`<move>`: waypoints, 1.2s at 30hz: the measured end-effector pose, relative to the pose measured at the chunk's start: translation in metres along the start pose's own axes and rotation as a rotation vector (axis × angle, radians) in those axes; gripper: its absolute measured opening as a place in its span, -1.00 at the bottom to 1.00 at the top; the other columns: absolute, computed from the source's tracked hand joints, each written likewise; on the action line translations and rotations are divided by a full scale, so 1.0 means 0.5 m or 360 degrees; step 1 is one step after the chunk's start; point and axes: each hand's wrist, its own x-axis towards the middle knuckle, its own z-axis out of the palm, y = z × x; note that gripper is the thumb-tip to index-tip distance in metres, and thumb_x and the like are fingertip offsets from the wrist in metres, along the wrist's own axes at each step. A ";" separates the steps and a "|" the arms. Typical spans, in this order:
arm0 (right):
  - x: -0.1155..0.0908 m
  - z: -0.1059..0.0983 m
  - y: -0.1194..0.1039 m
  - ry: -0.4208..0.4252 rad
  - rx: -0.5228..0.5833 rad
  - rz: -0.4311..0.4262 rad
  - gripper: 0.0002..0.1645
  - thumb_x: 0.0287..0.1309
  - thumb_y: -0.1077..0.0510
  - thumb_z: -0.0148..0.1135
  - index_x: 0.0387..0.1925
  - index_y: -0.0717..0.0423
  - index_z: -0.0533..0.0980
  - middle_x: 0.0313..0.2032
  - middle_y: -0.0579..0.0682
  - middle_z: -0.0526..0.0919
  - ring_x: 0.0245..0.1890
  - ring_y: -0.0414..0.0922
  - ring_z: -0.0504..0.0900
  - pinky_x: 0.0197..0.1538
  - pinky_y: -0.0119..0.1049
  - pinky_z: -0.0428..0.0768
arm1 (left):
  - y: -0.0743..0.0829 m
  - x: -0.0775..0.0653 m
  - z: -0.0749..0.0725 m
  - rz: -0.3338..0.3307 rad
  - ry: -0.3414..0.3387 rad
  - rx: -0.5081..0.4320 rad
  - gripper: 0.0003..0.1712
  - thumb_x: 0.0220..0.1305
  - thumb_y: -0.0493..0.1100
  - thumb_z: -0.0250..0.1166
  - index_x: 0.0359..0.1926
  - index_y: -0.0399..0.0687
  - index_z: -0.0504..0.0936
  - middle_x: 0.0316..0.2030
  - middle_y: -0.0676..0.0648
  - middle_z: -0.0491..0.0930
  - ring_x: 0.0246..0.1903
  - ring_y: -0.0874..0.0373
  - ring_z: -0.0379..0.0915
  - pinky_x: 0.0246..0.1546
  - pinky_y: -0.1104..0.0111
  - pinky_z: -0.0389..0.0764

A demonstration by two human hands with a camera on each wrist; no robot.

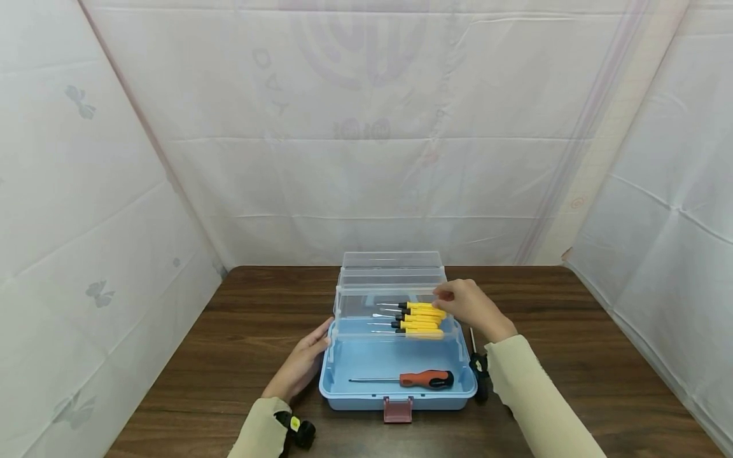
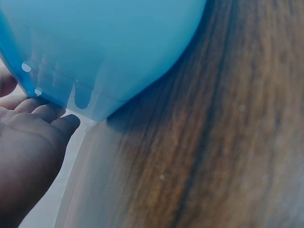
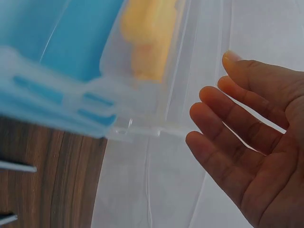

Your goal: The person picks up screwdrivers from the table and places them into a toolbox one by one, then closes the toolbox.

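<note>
A blue toolbox stands with its clear lid raised and a clear tray lifted at the back. Several small yellow screwdrivers with black collars lie side by side in that tray. On the box floor lies a screwdriver with a red and black handle. My left hand touches the box's left side, fingers fairly straight along the outer wall. Just above the tray's right end is my right hand; the right wrist view shows its fingers spread, holding nothing.
To the right of the box, tools with metal shafts lie on the brown wooden table, partly hidden by the right sleeve. A pink latch hangs down at the box's front. White sheeting surrounds the table.
</note>
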 end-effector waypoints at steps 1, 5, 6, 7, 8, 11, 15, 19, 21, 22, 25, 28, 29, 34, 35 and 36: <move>-0.002 -0.002 0.003 0.0003 0.0004 0.0015 -0.65 0.18 0.15 0.29 -0.03 0.24 0.61 -0.19 0.09 0.69 -0.29 -0.13 0.59 -0.16 -0.20 0.68 | 0.000 0.000 0.000 0.0001 -0.0001 0.0001 -0.31 0.46 -0.07 0.01 0.49 -0.12 0.01 0.51 -0.21 -0.11 0.50 -0.14 -0.27 0.44 -0.04 -0.14; -0.011 -0.009 0.019 -0.0002 0.0008 0.0060 -0.62 0.18 0.15 0.28 0.00 0.29 0.59 -0.18 0.12 0.69 -0.31 -0.13 0.58 -0.20 -0.20 0.68 | 0.000 0.001 0.000 0.0004 -0.0004 0.0004 -0.32 0.46 -0.09 -0.01 0.49 -0.13 0.01 0.51 -0.22 -0.12 0.50 -0.14 -0.28 0.44 -0.04 -0.15; -0.013 -0.010 0.024 0.0000 0.0000 0.0069 -0.61 0.19 0.16 0.28 0.00 0.30 0.58 -0.17 0.13 0.69 -0.31 -0.13 0.58 -0.19 -0.20 0.68 | 0.000 0.001 0.000 0.0003 -0.0002 0.0004 -0.33 0.47 -0.10 -0.02 0.49 -0.13 0.02 0.51 -0.22 -0.12 0.50 -0.14 -0.28 0.44 -0.04 -0.15; -0.016 -0.012 0.028 0.0000 -0.0002 0.0078 -0.61 0.19 0.16 0.27 0.00 0.30 0.58 -0.17 0.14 0.69 -0.32 -0.13 0.58 -0.19 -0.20 0.69 | 0.000 0.001 0.000 0.0002 0.0000 0.0002 -0.34 0.47 -0.11 -0.02 0.49 -0.13 0.02 0.51 -0.22 -0.12 0.50 -0.14 -0.28 0.44 -0.04 -0.15; -0.019 -0.014 0.032 -0.0005 -0.0002 0.0084 -0.61 0.19 0.16 0.27 0.00 0.30 0.58 -0.17 0.15 0.69 -0.33 -0.12 0.57 -0.20 -0.20 0.69 | -0.001 0.001 0.000 0.0002 0.0001 0.0002 -0.34 0.47 -0.12 -0.03 0.49 -0.13 0.02 0.51 -0.21 -0.12 0.50 -0.14 -0.29 0.44 -0.04 -0.16; -0.028 -0.019 0.045 0.0006 -0.0007 0.0098 -0.63 0.19 0.15 0.26 -0.02 0.30 0.59 -0.17 0.15 0.69 -0.32 -0.12 0.58 -0.20 -0.19 0.69 | -0.001 0.000 0.000 0.0002 0.0004 0.0007 -0.34 0.47 -0.12 -0.02 0.49 -0.12 0.03 0.51 -0.22 -0.12 0.50 -0.15 -0.29 0.44 -0.05 -0.16; -0.040 -0.026 0.064 0.0025 -0.0014 0.0115 -0.61 0.20 0.13 0.26 -0.02 0.30 0.58 -0.17 0.16 0.69 -0.30 -0.10 0.59 -0.19 -0.15 0.68 | -0.001 -0.001 0.000 0.0008 0.0000 0.0009 -0.32 0.46 -0.09 0.00 0.49 -0.13 0.03 0.51 -0.23 -0.12 0.50 -0.16 -0.30 0.43 -0.06 -0.16; -0.052 -0.031 0.082 0.0028 -0.0030 0.0148 -0.58 0.20 0.11 0.25 0.00 0.32 0.56 -0.16 0.18 0.68 -0.28 -0.09 0.60 -0.17 -0.11 0.68 | -0.002 0.001 -0.001 0.0012 -0.0003 -0.0008 -0.31 0.45 -0.08 0.01 0.49 -0.13 0.02 0.51 -0.22 -0.11 0.50 -0.14 -0.28 0.44 -0.05 -0.17; -0.059 -0.032 0.090 0.0019 -0.0029 0.0165 -0.57 0.20 0.10 0.25 0.00 0.33 0.56 -0.16 0.19 0.68 -0.29 -0.09 0.60 -0.18 -0.11 0.68 | -0.003 0.001 -0.001 0.0014 -0.0003 -0.0014 -0.31 0.45 -0.08 0.01 0.49 -0.13 0.02 0.51 -0.21 -0.10 0.50 -0.14 -0.28 0.44 -0.04 -0.17; -0.063 -0.033 0.094 0.0015 -0.0027 0.0174 -0.56 0.20 0.10 0.25 0.00 0.34 0.56 -0.17 0.19 0.68 -0.30 -0.09 0.60 -0.18 -0.12 0.68 | -0.003 0.001 -0.001 0.0014 -0.0003 -0.0015 -0.31 0.45 -0.08 0.01 0.49 -0.13 0.03 0.51 -0.21 -0.10 0.50 -0.13 -0.28 0.44 -0.04 -0.17; -0.075 -0.035 0.104 -0.0009 -0.0020 0.0198 -0.55 0.20 0.09 0.25 0.00 0.35 0.55 -0.19 0.18 0.67 -0.31 -0.09 0.59 -0.20 -0.11 0.67 | -0.003 0.001 -0.002 0.0010 0.0001 -0.0008 -0.32 0.45 -0.08 0.01 0.49 -0.12 0.03 0.51 -0.20 -0.10 0.50 -0.13 -0.29 0.45 -0.04 -0.16; -0.089 -0.036 0.115 -0.0032 -0.0008 0.0225 -0.53 0.20 0.07 0.25 0.00 0.37 0.54 -0.20 0.18 0.67 -0.29 -0.08 0.60 -0.19 -0.09 0.67 | -0.004 0.000 -0.002 0.0006 0.0002 0.0007 -0.32 0.45 -0.07 0.02 0.49 -0.11 0.04 0.51 -0.21 -0.10 0.50 -0.14 -0.29 0.44 -0.06 -0.15; -0.093 -0.037 0.118 -0.0040 0.0000 0.0237 -0.52 0.20 0.06 0.25 0.00 0.37 0.54 -0.19 0.18 0.67 -0.28 -0.07 0.61 -0.19 -0.07 0.67 | -0.005 0.000 -0.003 0.0007 0.0001 0.0011 -0.31 0.45 -0.07 0.02 0.49 -0.11 0.03 0.51 -0.21 -0.11 0.50 -0.14 -0.29 0.44 -0.06 -0.15; -0.117 -0.038 0.133 -0.0080 0.0007 0.0285 -0.50 0.18 0.03 0.27 -0.02 0.38 0.54 -0.21 0.16 0.67 -0.25 -0.05 0.61 -0.18 -0.04 0.65 | -0.010 0.001 -0.005 0.0001 -0.0007 -0.0003 -0.27 0.43 -0.02 0.05 0.49 -0.11 0.01 0.51 -0.20 -0.11 0.50 -0.13 -0.28 0.44 -0.06 -0.14; -0.121 -0.038 0.137 -0.0090 0.0003 0.0288 -0.50 0.17 0.02 0.27 -0.04 0.38 0.54 -0.22 0.16 0.66 -0.25 -0.04 0.61 -0.18 -0.03 0.65 | -0.011 0.002 -0.006 0.0001 -0.0011 -0.0006 -0.25 0.42 -0.01 0.05 0.49 -0.11 0.01 0.51 -0.20 -0.11 0.50 -0.13 -0.28 0.44 -0.06 -0.13; -0.125 -0.037 0.141 -0.0100 -0.0002 0.0293 -0.50 0.17 0.02 0.27 -0.05 0.38 0.55 -0.22 0.15 0.66 -0.25 -0.04 0.61 -0.18 -0.04 0.64 | -0.011 0.003 -0.006 -0.0001 -0.0013 -0.0011 -0.25 0.42 -0.01 0.06 0.50 -0.11 0.00 0.51 -0.20 -0.11 0.50 -0.12 -0.28 0.44 -0.05 -0.13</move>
